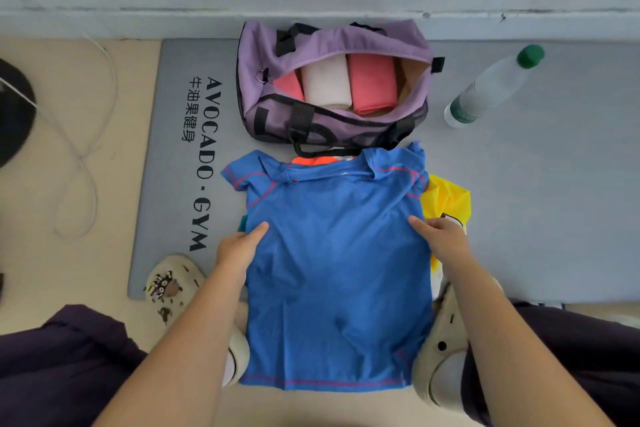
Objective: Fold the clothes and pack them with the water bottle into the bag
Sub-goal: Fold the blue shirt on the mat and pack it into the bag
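A blue T-shirt [337,267] with pink stitching lies spread flat on the floor between my feet. My left hand [239,248] grips its left side edge, thumb on top. At the shirt's right edge my right hand [441,239] holds the cloth the same way. Yellow [448,198] and orange [313,160] garments peek out from under the blue shirt. The purple duffel bag [332,45] stands unzipped beyond it, holding three rolled pieces: two pink, one white [327,81]. A clear water bottle [491,88] with a green cap lies on the mat to the bag's right.
A grey gym mat [554,184] with black lettering covers the floor under the bag and bottle. A wall runs along the back. A white cord [83,156] loops on the beige floor at left, near a dark round object [14,114]. My beige slippers [171,282] flank the shirt.
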`<state>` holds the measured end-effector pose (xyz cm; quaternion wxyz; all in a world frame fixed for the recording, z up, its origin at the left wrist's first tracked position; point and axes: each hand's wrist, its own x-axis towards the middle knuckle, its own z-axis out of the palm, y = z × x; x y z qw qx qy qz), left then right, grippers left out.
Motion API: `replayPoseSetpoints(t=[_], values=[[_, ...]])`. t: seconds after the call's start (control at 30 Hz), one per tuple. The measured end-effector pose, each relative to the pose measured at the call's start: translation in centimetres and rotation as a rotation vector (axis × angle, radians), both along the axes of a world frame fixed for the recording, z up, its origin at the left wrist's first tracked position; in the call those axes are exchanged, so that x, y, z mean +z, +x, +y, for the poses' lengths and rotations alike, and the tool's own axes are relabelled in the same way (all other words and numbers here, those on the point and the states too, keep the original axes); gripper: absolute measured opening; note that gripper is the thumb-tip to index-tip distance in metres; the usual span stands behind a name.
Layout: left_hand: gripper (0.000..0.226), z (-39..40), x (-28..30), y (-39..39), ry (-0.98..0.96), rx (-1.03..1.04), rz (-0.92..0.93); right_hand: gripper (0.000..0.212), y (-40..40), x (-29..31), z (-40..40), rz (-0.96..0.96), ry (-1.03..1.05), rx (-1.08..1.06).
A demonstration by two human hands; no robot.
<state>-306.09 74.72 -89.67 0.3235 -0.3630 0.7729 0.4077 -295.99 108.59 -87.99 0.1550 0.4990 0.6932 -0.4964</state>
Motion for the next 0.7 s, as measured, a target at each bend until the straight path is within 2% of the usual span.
replayPoseSetpoints(t=[0.03,0.1,0.17,0.3,0.37,0.43,0.57,0.7], values=[[0.036,-0.3,-0.1,0.0,0.074,0.052,-0.033,0.051,0.0,0.2,0.2,0.028,-0.063,-0.069],[0.039,-1.1,-0.1,-0.1,0.209,0.138,-0.072,0.031,0.0,1.0,0.4,0.065,-0.190,-0.172],[0.036,-1.8,0.2,-0.1,0.317,0.198,-0.053,0.016,0.1,1.9,0.7,0.085,-0.298,-0.189],[0.020,-2.3,1.6,-0.5,0.466,0.244,0.073,0.021,0.1,3.6,1.4,0.246,-0.417,-0.208],[0.013,-2.4,2.7,-1.2,0.492,0.235,0.141,0.021,-0.4,4.8,1.9,0.335,-0.423,-0.199],[0.011,-2.5,4.2,-2.3,0.492,0.215,0.202,0.014,-1.3,6.4,2.5,0.386,-0.407,-0.161],[0.010,-2.7,8.1,-5.1,0.478,0.166,0.319,0.016,-3.5,9.9,3.8,0.459,-0.362,-0.078],[0.021,-2.1,13.1,-7.4,0.516,0.164,0.485,0.012,-6.0,14.3,4.5,0.579,-0.228,-0.148]])
